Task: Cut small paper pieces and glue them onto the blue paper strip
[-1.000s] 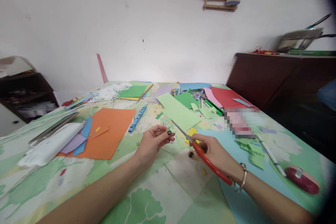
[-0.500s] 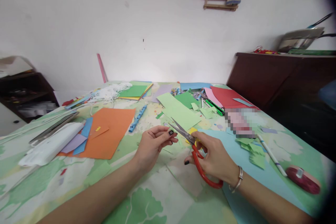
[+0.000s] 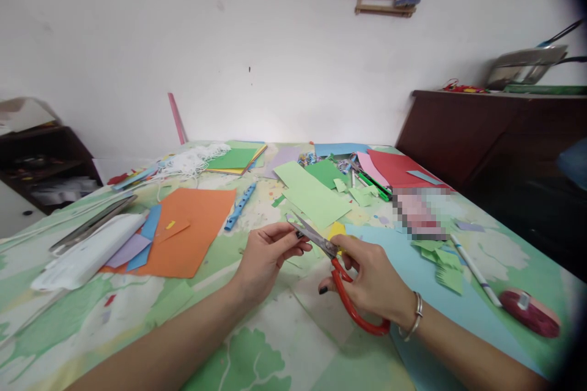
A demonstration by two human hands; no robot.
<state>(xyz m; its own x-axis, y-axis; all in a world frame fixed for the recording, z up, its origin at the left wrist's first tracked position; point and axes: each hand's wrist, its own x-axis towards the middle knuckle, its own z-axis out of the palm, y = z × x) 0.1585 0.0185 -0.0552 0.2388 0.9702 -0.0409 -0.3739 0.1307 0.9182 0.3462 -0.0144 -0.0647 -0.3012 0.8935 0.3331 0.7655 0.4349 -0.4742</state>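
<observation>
Red-handled scissors (image 3: 351, 302) are in my right hand (image 3: 373, 275), their blades slightly apart and pointing up and left to the fingertips of my left hand (image 3: 270, 256). My left thumb and fingers are pinched together beside the blades; what they hold, if anything, is too small to make out. Just beyond the blades lies a light green paper sheet (image 3: 314, 195). A yellow scrap (image 3: 337, 230) shows behind my right fingers. Beneath my right forearm is a large light blue sheet (image 3: 440, 311).
Orange paper (image 3: 197, 226), a white power strip (image 3: 92, 253) and a blue pen (image 3: 240, 208) lie left. Green scraps (image 3: 447, 272), a white marker (image 3: 474, 269) and a dark red object (image 3: 529, 313) are right. Red paper (image 3: 403, 168) and white string (image 3: 195, 159) lie farther back.
My right hand and the scissors have shifted slightly left, bringing the blades over my left fingertips. The blades are closer together. My left hand has barely moved.
</observation>
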